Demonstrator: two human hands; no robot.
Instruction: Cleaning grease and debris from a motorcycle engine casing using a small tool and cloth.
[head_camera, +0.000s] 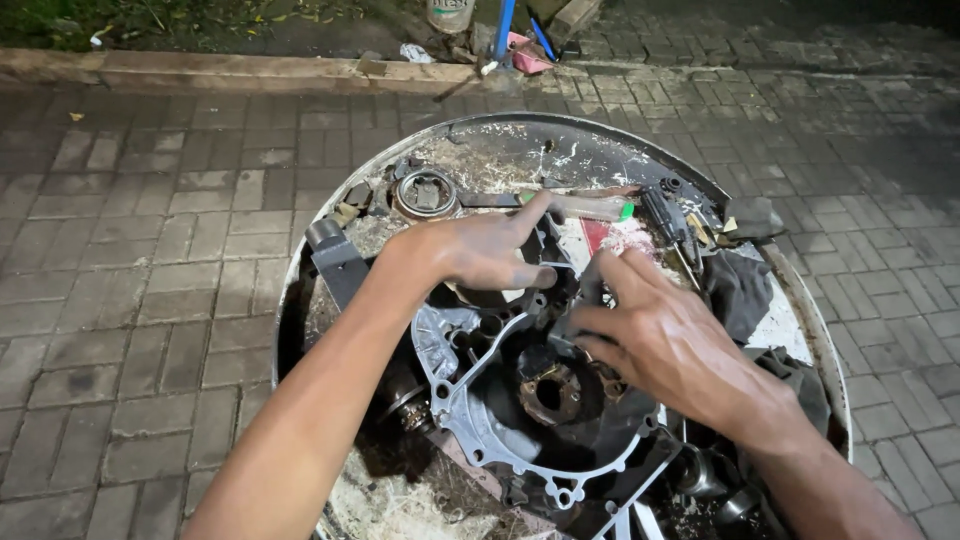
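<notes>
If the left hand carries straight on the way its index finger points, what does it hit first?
The left hand points up and right, so probably the pale flat tool with a green tip lying beyond the engine case; the fingertip looks almost on it, though depth is unclear.

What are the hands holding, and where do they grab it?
Both hands, left and right, are pressed on the top part of the grey metal engine casing lying on the round drum top. Whether either really grips it cannot be told.

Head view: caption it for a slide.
Left hand and right hand work on a greasy engine case atop a round drum.
</notes>
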